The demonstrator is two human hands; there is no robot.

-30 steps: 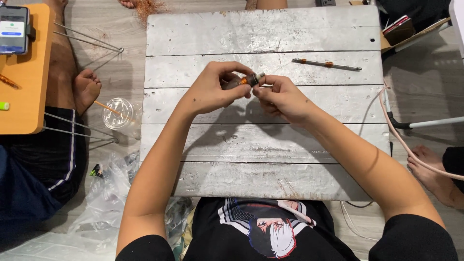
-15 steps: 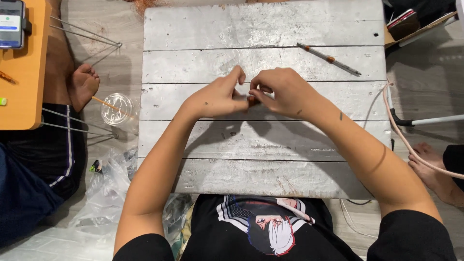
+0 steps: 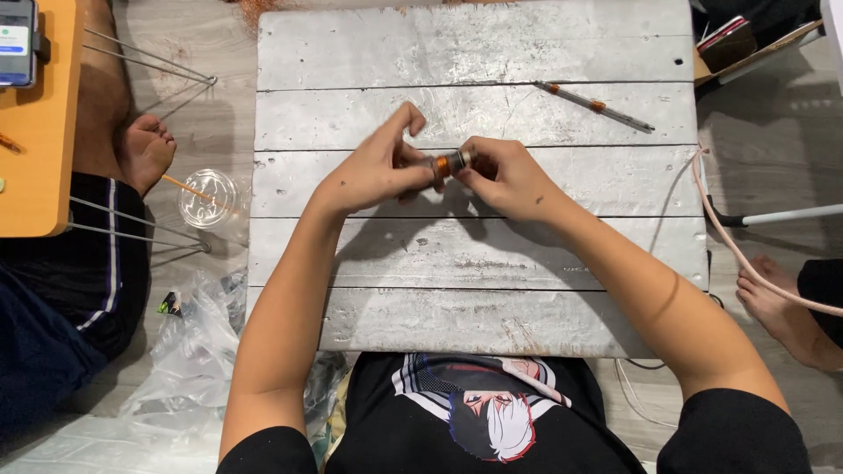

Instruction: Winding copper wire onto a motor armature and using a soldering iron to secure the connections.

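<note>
1. Grey-painted wooden worktop (image 3: 474, 254) made of planks, seen from above.
2. Left hand (image 3: 373, 167) over the middle of the worktop, thumb and fingers pinched on one end of a small orange-and-metal cylinder (image 3: 450, 162), forefinger raised.
3. Right hand (image 3: 509, 175) just beside, fingers closed on the other end of that cylinder; held between both hands, just above the boards.
4. Exact kind of part hard to tell, mostly hidden by fingertips.
5. Thin rod with orange bands (image 3: 593, 105) lying slantwise near the far right corner, well apart from the hands.
6. Clear plastic cup (image 3: 209, 197) with a straw on the floor off the left edge.
7. Pale hose (image 3: 729, 237) curving past the right edge.
</note>
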